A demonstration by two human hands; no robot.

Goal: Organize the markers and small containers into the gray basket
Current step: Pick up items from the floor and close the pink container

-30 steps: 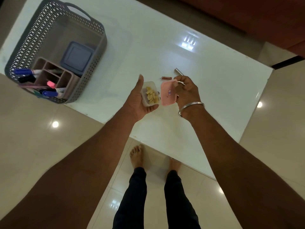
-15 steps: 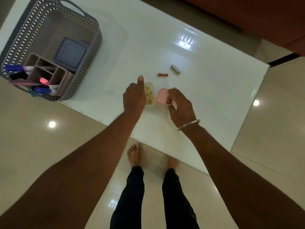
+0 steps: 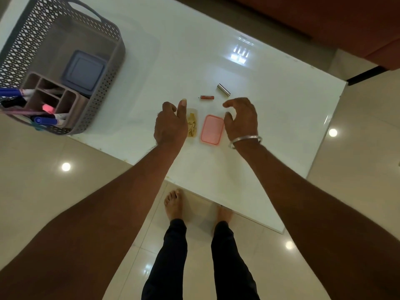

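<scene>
A small clear container (image 3: 193,124) with yellowish pieces stands uncovered on the white table (image 3: 270,131). Its pink lid (image 3: 212,129) lies flat just right of it. My left hand (image 3: 171,124) hovers at the container's left side, thumb straight and fingers loosely curled, gripping nothing. My right hand (image 3: 241,119) hangs right of the lid, fingers relaxed and empty. The gray basket (image 3: 108,83) sits at the table's far left. It holds a compartment organizer (image 3: 65,102), several markers (image 3: 45,120) and a gray-blue lidded container (image 3: 85,72).
A small red tube (image 3: 207,97) and a silver tube (image 3: 223,89) lie on the table beyond my hands. The table's near edge runs diagonally above my feet (image 3: 173,202). A brown sofa (image 3: 324,18) stands past the far edge.
Both hands lowered the container and the pink lid onto the table and let go. The lid now lies flat beside the container. The view shifted slightly.
</scene>
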